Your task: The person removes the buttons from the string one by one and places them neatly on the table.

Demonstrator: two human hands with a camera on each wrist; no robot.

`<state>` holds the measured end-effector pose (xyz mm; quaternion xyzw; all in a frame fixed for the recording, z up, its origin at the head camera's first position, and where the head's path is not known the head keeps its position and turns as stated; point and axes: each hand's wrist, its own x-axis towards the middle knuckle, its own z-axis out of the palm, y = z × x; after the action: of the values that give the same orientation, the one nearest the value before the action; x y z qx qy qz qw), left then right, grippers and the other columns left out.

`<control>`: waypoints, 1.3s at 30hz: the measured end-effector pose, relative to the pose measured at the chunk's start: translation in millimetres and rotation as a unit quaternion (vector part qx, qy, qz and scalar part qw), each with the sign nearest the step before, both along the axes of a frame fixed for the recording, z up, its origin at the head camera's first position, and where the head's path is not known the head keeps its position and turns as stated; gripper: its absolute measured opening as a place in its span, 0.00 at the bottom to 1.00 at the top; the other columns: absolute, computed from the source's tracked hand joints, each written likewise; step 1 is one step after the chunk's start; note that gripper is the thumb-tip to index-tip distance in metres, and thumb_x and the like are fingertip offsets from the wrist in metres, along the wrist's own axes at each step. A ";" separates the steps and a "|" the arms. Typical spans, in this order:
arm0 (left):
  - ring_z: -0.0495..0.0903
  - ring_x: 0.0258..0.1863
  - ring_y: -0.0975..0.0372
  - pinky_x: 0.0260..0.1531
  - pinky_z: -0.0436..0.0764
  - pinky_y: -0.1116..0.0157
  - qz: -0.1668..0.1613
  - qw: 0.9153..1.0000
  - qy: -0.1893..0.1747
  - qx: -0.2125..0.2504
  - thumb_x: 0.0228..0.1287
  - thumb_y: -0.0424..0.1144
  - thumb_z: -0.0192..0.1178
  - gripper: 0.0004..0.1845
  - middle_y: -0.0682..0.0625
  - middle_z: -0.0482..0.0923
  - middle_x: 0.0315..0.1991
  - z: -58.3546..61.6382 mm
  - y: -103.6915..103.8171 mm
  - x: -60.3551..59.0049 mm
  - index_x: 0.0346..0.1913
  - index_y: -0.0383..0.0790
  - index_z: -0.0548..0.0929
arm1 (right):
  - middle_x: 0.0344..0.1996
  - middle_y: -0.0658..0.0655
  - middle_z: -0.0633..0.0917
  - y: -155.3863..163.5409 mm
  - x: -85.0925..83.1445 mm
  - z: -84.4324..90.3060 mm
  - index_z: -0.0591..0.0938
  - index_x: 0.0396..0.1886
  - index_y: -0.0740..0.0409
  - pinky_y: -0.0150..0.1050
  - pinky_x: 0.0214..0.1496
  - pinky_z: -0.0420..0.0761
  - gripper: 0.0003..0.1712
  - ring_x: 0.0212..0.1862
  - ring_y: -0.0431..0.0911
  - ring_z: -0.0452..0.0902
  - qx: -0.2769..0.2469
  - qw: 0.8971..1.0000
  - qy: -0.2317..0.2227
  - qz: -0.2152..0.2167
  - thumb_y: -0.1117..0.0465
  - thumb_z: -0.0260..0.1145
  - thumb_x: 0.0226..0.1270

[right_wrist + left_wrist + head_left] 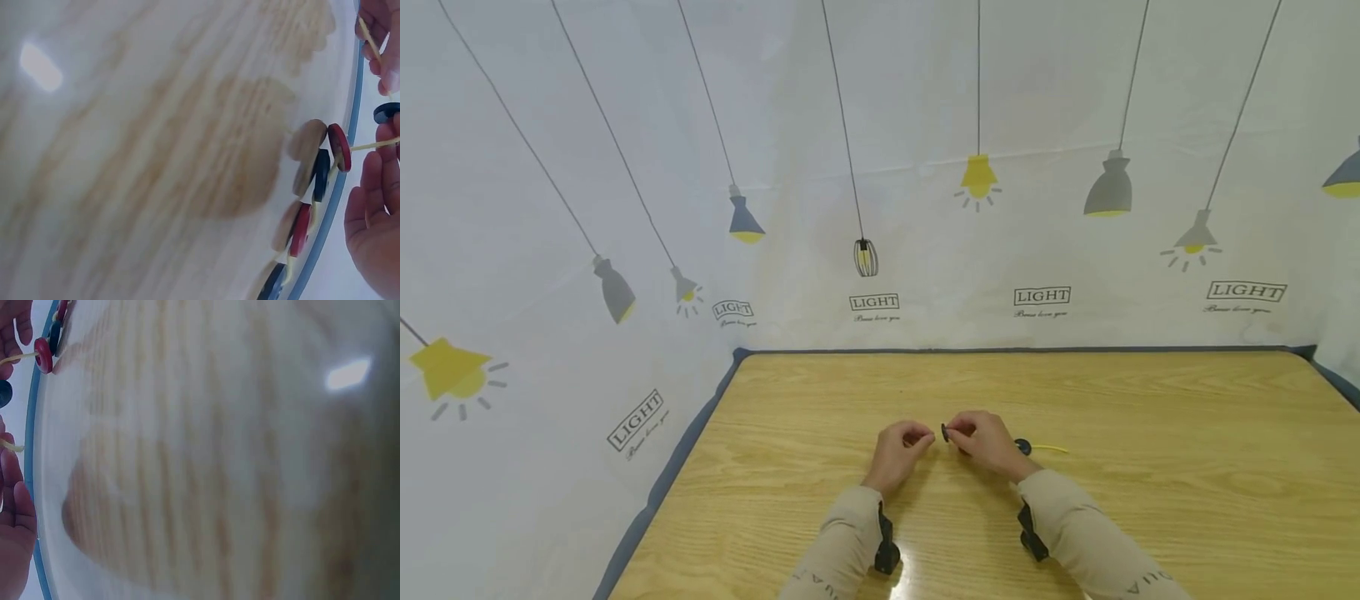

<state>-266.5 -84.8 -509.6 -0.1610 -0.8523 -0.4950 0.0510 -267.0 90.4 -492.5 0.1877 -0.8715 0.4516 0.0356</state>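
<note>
My right hand [988, 442] pinches a flat, round black bead [945, 432] between thumb and fingertips, its edge towards me. Across a small gap, my left hand [898, 450] has thumb and index finger pinched together. The right wrist view shows a yellow cord [370, 42] between those left fingers, running down to the black bead [387, 112]. More beads hang strung on the cord: a red bead [339, 147], a black bead [322, 175], another red bead [300, 230]. From the first red one, the cord leads into my right hand [381, 219].
A wood-grain table [820, 392] lies under both hands, with a blue edge against a white wall cloth [925, 250] printed with lamps. Beyond my right wrist are a black bead [1022, 447] and a length of yellow cord [1051, 448].
</note>
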 end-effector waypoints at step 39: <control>0.78 0.38 0.56 0.39 0.76 0.64 -0.063 0.997 -0.016 0.041 0.55 0.40 0.61 0.19 0.44 0.79 0.40 2.5 16.2 0.8 0.48 0.32 0.77 | 0.23 0.53 0.80 7.4 3.3 8.4 0.80 0.32 0.63 0.32 0.23 0.74 0.05 0.23 0.47 0.76 -0.016 0.999 -0.014 0.026 0.66 0.59 0.60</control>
<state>-265.7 -68.5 -507.1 -0.2043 -0.8203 -0.5341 0.0122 -263.7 97.9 -484.1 0.2032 -0.8597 0.4685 0.0148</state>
